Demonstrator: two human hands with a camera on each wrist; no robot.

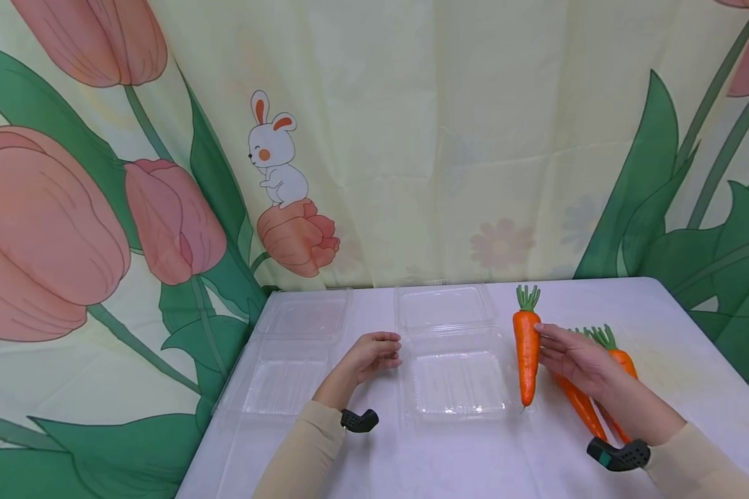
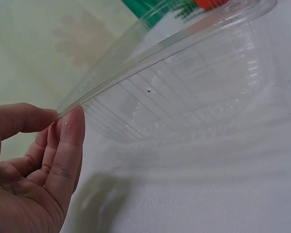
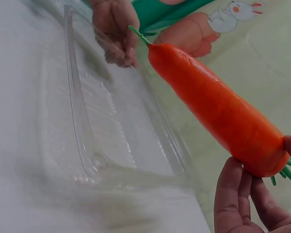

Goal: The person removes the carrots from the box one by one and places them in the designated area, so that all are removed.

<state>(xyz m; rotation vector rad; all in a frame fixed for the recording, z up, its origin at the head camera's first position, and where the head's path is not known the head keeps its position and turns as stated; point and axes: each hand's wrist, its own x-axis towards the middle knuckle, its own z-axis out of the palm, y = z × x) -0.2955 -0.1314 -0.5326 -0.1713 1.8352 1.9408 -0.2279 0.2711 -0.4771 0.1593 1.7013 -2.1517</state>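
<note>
My right hand (image 1: 577, 364) holds an orange carrot (image 1: 527, 353) near its green-topped end, with the thin tip pointing down beside a clear plastic clamshell box (image 1: 462, 384). In the right wrist view, the fingers and thumb pinch the thick end of the carrot (image 3: 213, 107), which hangs above the table by the box. My left hand (image 1: 374, 355) is at the left edge of that box. The left wrist view shows its thumb and fingers pinching the rim of the box (image 2: 121, 73). The box's lid (image 1: 443, 308) lies folded back behind the base.
A second open clear box (image 1: 287, 384) stands on the left of the white-covered table (image 1: 449, 464). More carrots (image 1: 623, 362) lie on the right, partly behind my right hand. A curtain with tulips and a rabbit (image 1: 281, 163) hangs behind the table.
</note>
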